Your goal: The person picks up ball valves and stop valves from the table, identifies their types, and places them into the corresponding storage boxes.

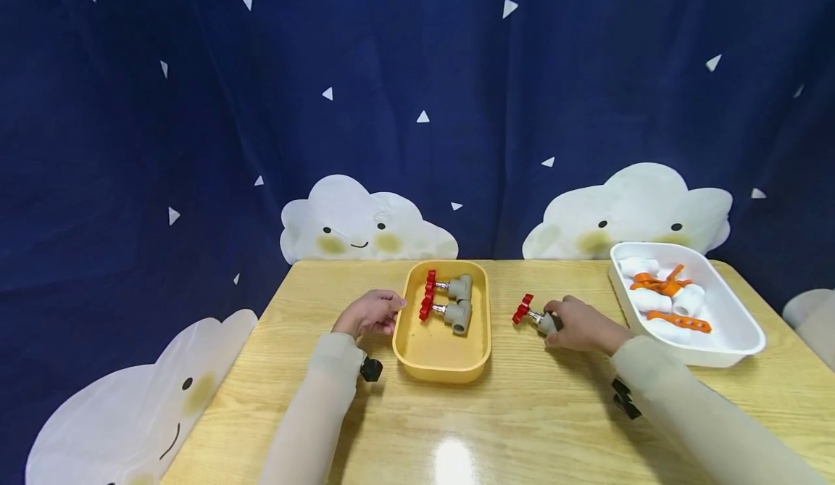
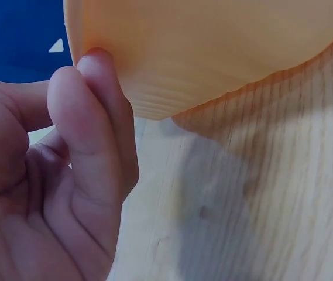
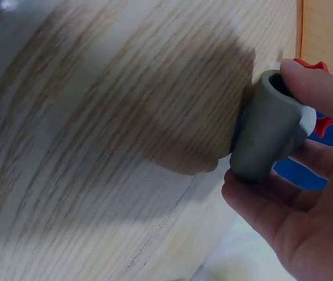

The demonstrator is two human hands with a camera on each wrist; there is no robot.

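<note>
A yellow tray stands on the table with two grey pipe valves lying inside, their red wheel handles toward the left. At the tray's left side, my left hand pinches the rim; in the left wrist view its curled fingertips meet the outer wall. Right of the tray, my right hand holds another grey pipe valve by its pipe body, thumb at one open end and fingers at the other. That valve's red handle points left toward the tray.
A white tray sits at the right of the wooden table, holding several white pipe fittings and orange pieces. Behind the table hangs a dark blue curtain with clouds and triangles.
</note>
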